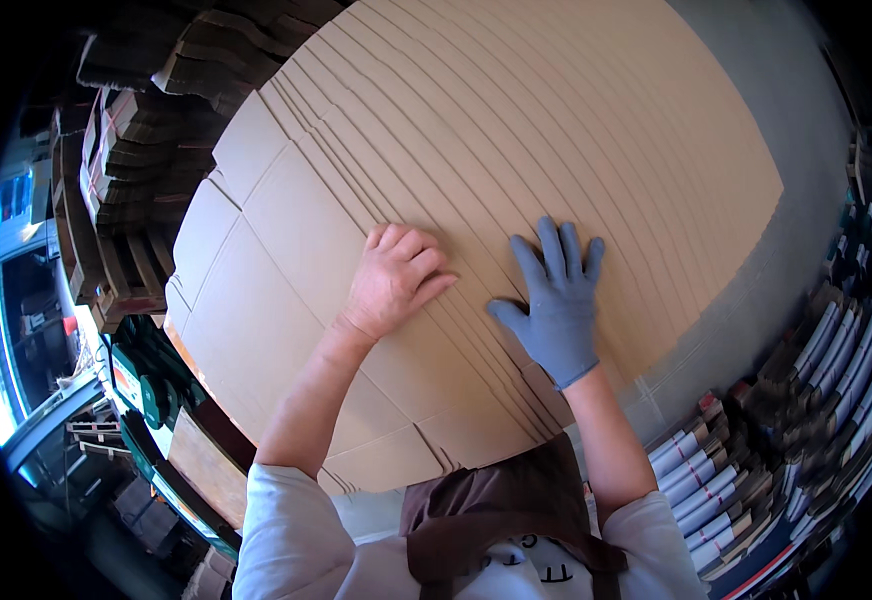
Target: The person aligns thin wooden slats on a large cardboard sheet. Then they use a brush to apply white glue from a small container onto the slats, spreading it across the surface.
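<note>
Left hand (pixel 393 280): bare, knuckles up, fingers curled and bunched together, pressing down on the top sheet of a fanned stack of flat cardboard blanks (pixel 476 170). Nothing is pinched that I can see; whether the fingertips hook an edge is hidden under the hand.
Right hand (pixel 556 300): in a grey-blue glove, fingers spread wide, palm flat on the same cardboard just to the right of the left hand. The two are near each other, not touching.
Cardboard: large flat blanks with flaps and score lines, shingled so each edge shows in steps running up and away. They fill most of the view, lying on a grey surface (pixel 756 250) that shows bare at the right.
Step in hand: by the look of it, holding or squaring the top sheets; the spread right hand steadies the pile, the curled left bears on one sheet.
Next move calls for: my guess, a grip on a single edge. The left fingers would need to find one stepped edge and part it from the sheets beneath while the right keeps the rest from sliding.
Left of the view: bundles of folded cardboard (pixel 136 150) stacked high, a green machine part (pixel 151 385) below them.
Right of the view: banded bundles of flat white and blue stock (pixel 836 370), stacked on edge.
Person: white sleeves, brown apron (pixel 516 500) at the lower edge.
</note>
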Motion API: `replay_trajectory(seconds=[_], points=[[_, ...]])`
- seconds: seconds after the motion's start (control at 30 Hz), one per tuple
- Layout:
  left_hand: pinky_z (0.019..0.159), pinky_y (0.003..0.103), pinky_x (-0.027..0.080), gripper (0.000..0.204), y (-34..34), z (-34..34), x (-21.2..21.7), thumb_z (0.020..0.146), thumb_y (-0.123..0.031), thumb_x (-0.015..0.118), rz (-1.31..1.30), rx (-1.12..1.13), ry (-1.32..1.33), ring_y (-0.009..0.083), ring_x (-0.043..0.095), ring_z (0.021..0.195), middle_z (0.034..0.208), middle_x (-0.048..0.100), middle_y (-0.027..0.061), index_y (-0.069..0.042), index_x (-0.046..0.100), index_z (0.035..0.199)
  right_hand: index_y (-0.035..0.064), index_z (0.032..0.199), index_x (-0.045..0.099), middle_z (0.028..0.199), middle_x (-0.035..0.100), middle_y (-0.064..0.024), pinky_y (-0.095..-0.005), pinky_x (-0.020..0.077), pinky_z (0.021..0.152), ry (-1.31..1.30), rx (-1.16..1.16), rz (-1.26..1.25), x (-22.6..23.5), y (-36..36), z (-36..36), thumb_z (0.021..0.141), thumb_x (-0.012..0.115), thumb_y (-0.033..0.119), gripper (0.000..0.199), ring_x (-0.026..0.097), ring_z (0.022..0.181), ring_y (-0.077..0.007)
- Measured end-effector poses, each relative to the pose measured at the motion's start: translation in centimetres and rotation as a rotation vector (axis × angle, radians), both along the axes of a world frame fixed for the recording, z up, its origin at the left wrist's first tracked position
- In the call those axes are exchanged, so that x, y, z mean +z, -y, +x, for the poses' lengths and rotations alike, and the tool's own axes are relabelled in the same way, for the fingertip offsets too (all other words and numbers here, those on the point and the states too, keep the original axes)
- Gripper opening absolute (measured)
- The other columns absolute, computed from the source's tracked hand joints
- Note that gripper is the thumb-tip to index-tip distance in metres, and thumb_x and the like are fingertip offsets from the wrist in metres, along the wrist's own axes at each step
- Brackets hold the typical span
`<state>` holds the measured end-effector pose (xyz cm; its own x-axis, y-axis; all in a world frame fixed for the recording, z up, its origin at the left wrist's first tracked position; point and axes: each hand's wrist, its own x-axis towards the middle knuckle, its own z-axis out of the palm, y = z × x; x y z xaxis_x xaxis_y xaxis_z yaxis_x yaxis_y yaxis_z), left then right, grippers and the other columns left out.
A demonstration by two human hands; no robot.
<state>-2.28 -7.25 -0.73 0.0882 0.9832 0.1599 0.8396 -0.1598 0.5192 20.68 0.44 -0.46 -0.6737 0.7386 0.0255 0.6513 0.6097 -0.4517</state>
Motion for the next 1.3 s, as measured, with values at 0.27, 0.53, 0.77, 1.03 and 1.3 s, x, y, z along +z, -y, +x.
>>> replay_trajectory(seconds=[0.27,0.53,0.77,1.03,1.3], points=[[0.087,0.043,0.040,0.022,0.0,0.2,-0.4,0.074,-0.021,0.080,0.011,-0.007,0.019,0.0262,0.053,0.094,0.095,0.057,0.0018,-0.012,0.061,0.083,0.0101,0.130,0.053,0.142,0.041,-0.0168,-0.0691,0.0211,0.107,-0.002,-0.024,0.016,0.5,0.4,0.4,0.063,0.084,0.039,0.080,0.037,0.130,-0.0400],[0.088,0.043,0.040,0.025,-0.1,0.2,0.3,0.074,-0.024,0.079,0.012,-0.008,0.024,0.0266,0.053,0.096,0.097,0.057,0.0029,-0.012,0.062,0.086,0.0109,0.131,0.052,0.142,0.041,-0.0187,-0.0730,0.0203,0.105,0.019,-0.055,0.016,0.4,3.8,-0.3,0.063,0.083,0.043,0.081,0.037,0.130,-0.0426],[0.088,0.041,0.040,0.023,0.9,-0.5,0.3,0.075,-0.027,0.078,0.020,-0.036,-0.032,0.0248,0.053,0.095,0.096,0.057,0.0025,-0.013,0.062,0.084,0.0112,0.132,0.052,0.144,0.039,-0.0190,-0.0739,0.0172,0.106,0.021,-0.041,0.022,0.0,3.8,-0.3,0.062,0.083,0.044,0.083,0.034,0.132,-0.0441],[0.087,0.040,0.040,0.022,1.6,-0.6,0.4,0.076,-0.026,0.078,0.014,-0.020,-0.011,0.0235,0.053,0.094,0.094,0.057,0.0011,-0.013,0.061,0.080,0.0120,0.133,0.050,0.145,0.038,-0.0191,-0.0729,0.0163,0.107,0.046,-0.037,0.008,0.2,4.0,-0.5,0.064,0.083,0.042,0.082,0.033,0.133,-0.0443],[0.086,0.040,0.040,0.023,1.9,-0.7,0.3,0.075,-0.028,0.078,0.018,-0.015,-0.014,0.0230,0.052,0.095,0.094,0.057,0.0008,-0.014,0.061,0.081,0.0124,0.134,0.049,0.146,0.037,-0.0195,-0.0728,0.0160,0.108,0.040,-0.034,0.025,0.1,4.0,-0.3,0.064,0.083,0.041,0.083,0.032,0.135,-0.0449]])
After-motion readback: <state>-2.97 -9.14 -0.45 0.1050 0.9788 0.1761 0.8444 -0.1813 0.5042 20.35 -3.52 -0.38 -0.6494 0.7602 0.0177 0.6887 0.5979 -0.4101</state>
